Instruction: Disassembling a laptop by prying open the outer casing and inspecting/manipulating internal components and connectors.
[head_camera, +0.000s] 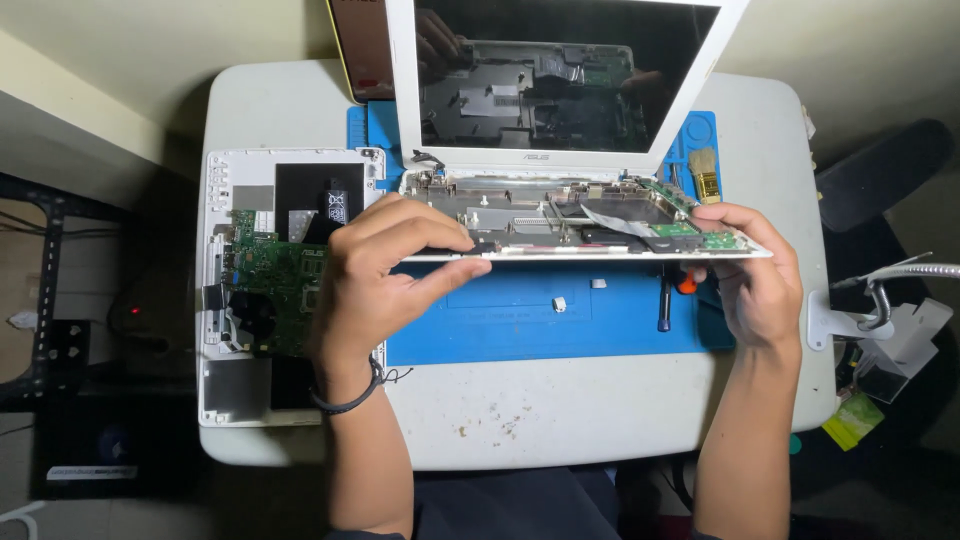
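Both hands hold an opened white laptop (560, 215) by its front edge above a blue mat (520, 320). The left hand (385, 270) pinches the left part of the edge between thumb and fingers; the right hand (755, 275) grips the right corner. A green board (275, 280) lies in a white shell (235, 390) just left.

I am looking at an electronics repair bench: a blue silicone repair mat (520, 335) covers the white desk (520, 420), with a green circuit board (275, 280) near its left edge.
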